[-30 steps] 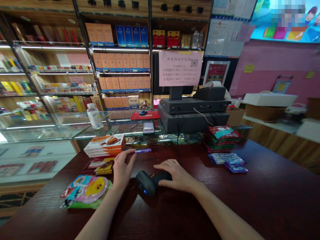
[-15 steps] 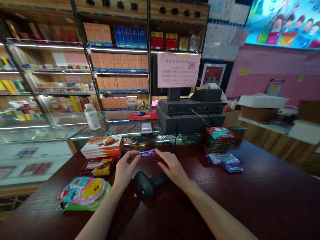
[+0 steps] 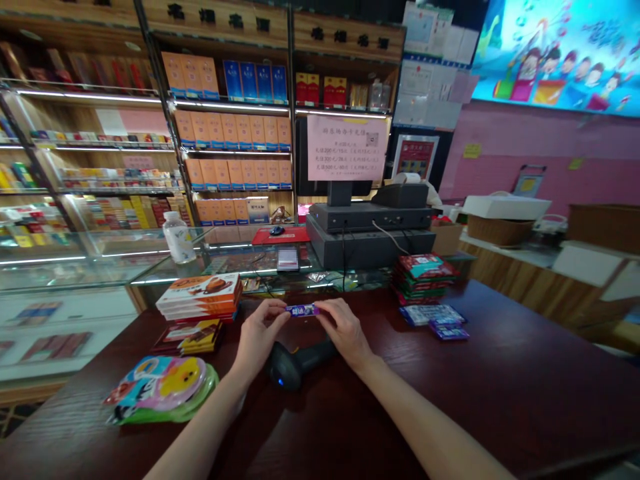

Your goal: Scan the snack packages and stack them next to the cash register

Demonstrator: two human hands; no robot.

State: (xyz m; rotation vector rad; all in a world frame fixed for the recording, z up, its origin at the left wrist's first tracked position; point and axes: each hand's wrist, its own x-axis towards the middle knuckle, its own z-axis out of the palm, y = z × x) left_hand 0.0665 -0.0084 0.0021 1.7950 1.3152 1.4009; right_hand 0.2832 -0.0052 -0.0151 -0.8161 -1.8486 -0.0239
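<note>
Both hands are now on the small purple wrapped candy pack [image 3: 303, 310], held level near the far edge of the dark wood worktop [image 3: 500, 400]. A moment earlier only the left hand's fingers were at the pack and the right hand was spread just beside it. Now the left hand [image 3: 260, 338] pinches the left end, thumb and fingers [image 3: 277, 308] together on it, and the right hand [image 3: 345, 331] has closed in on the right end, its fingers [image 3: 323, 307] clamped too. The black barcode scanner [image 3: 295, 363] lies on its side right under and between the hands, touching neither as far as visible, blue light on. Left of the left hand sit a stack of orange chocolate boxes [image 3: 199, 297], dark chocolate bars [image 3: 187, 337] and a duck-print bag [image 3: 160, 390]. Right of the right hand are a stack of red-green packs [image 3: 425, 280] and flat blue packs [image 3: 433, 315].
</note>
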